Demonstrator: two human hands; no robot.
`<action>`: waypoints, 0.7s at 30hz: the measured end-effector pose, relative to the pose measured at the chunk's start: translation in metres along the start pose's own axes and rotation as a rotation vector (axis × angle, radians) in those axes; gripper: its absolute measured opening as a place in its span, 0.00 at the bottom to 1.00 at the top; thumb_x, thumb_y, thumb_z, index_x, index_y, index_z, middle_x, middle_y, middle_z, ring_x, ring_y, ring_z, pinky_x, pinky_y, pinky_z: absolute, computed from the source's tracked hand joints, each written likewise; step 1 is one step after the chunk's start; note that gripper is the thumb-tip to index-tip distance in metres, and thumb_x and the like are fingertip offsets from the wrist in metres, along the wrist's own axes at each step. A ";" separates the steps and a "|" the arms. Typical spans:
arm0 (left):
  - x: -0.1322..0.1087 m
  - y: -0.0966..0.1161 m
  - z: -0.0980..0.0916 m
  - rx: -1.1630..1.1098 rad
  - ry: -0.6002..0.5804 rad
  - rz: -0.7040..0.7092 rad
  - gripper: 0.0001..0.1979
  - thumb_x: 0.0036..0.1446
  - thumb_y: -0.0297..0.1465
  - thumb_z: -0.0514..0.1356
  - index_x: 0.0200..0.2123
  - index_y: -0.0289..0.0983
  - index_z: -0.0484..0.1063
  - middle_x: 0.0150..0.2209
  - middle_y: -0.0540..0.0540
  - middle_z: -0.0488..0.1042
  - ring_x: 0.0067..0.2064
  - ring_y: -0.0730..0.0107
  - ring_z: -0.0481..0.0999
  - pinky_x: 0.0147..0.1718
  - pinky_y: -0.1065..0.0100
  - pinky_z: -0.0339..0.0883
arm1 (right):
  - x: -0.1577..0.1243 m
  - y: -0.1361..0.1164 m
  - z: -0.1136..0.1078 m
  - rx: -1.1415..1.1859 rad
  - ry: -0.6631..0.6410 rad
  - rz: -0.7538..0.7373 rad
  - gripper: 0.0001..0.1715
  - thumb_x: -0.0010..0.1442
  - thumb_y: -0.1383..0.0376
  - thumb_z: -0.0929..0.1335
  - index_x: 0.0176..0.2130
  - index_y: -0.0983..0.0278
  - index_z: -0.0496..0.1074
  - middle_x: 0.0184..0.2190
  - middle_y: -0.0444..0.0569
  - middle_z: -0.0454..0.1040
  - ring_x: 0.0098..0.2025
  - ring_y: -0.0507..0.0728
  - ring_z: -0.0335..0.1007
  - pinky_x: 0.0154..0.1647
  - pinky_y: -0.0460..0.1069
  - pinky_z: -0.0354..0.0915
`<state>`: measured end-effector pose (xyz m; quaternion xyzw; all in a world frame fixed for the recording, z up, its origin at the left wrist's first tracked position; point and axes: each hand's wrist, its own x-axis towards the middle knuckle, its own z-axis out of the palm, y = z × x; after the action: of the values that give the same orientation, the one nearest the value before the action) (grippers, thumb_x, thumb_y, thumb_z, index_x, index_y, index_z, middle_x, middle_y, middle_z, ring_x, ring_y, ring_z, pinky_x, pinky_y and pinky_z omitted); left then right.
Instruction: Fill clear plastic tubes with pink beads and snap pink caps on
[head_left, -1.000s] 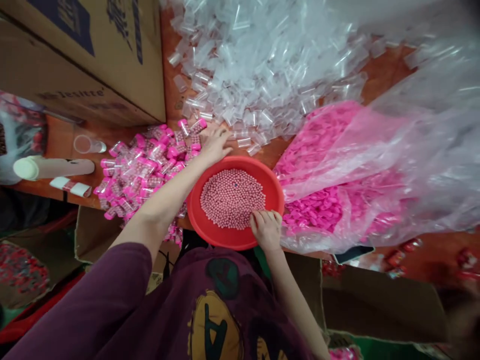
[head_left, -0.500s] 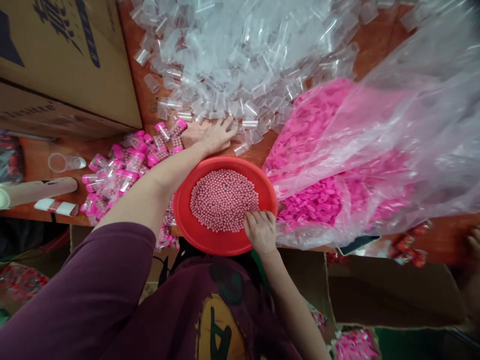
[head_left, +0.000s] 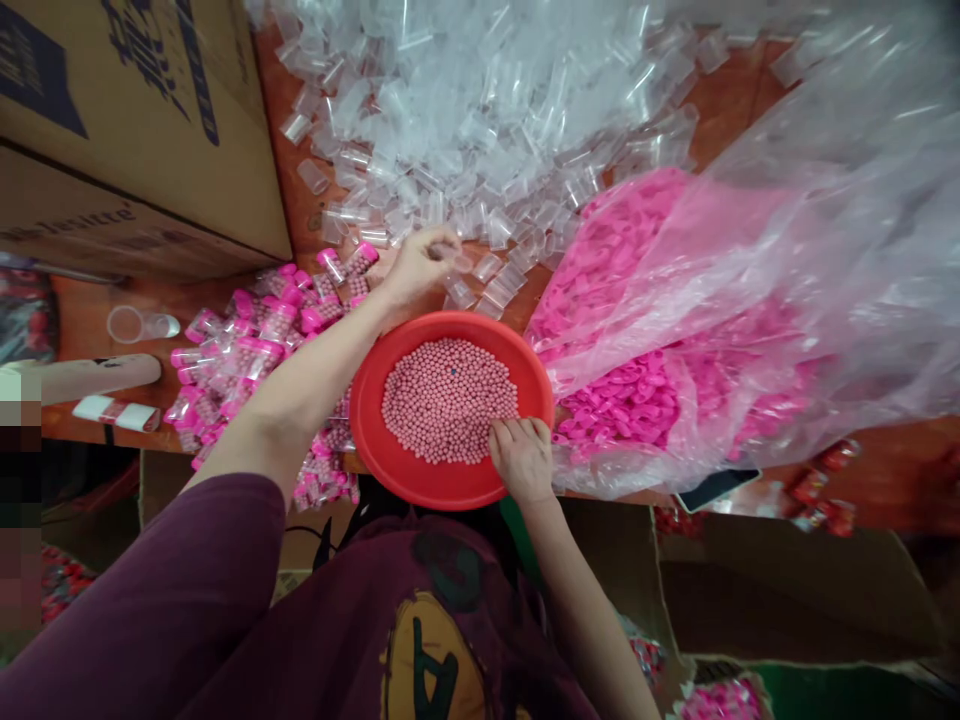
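Note:
My left hand [head_left: 421, 266] reaches past the bowl, its thumb and finger closed on a small clear plastic tube [head_left: 459, 260]. Several loose clear tubes [head_left: 501, 290] lie just right of it. A red plastic bowl [head_left: 450, 488] holds a bed of small round pink beads [head_left: 450, 400], with one dark bead among them. Over the bowl's right side, my right hand [head_left: 523, 460] is closed, fingers curled down at the edge of the beads; what they grip is hidden. Left of the bowl, bead-filled tubes with pink caps [head_left: 259, 350] are heaped beneath my left forearm.
A big pile of clear tubes [head_left: 480, 110] spreads across the back. On the right, a clear plastic bag [head_left: 847, 250] holds pink plastic pieces [head_left: 630, 400]. A cardboard box [head_left: 142, 130] stands at the back left. A phone [head_left: 718, 490] lies at the front edge.
My left hand has gone from spread flat by the tubes to pinching one, lifting slightly and shifting a little left. Some loose tubes beside it have shifted. My right hand stays put.

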<state>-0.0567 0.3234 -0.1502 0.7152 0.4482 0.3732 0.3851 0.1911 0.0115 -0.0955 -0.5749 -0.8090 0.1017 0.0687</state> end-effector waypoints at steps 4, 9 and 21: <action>-0.072 0.091 -0.034 0.011 -0.383 0.178 0.15 0.61 0.20 0.62 0.45 0.41 0.84 0.53 0.44 0.86 0.55 0.62 0.85 0.58 0.57 0.79 | 0.001 -0.001 0.002 0.006 -0.019 0.007 0.08 0.75 0.69 0.71 0.48 0.67 0.83 0.35 0.49 0.83 0.42 0.59 0.71 0.61 0.55 0.56; -0.090 0.111 -0.043 0.237 -0.493 0.154 0.29 0.67 0.27 0.64 0.70 0.48 0.75 0.68 0.41 0.76 0.63 0.56 0.81 0.61 0.51 0.79 | 0.002 -0.003 0.000 0.004 -0.056 0.016 0.08 0.74 0.69 0.71 0.47 0.67 0.83 0.35 0.50 0.82 0.42 0.60 0.71 0.60 0.56 0.56; -0.007 -0.004 0.014 0.635 -0.963 0.205 0.27 0.73 0.37 0.63 0.73 0.53 0.73 0.82 0.44 0.60 0.76 0.38 0.66 0.70 0.37 0.66 | 0.000 -0.004 -0.001 -0.015 -0.048 0.021 0.07 0.75 0.69 0.70 0.47 0.65 0.82 0.35 0.48 0.83 0.42 0.59 0.72 0.61 0.55 0.57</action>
<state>-0.0479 0.3156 -0.1613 0.9243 0.2409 -0.1111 0.2744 0.1879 0.0101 -0.0931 -0.5811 -0.8052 0.1101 0.0437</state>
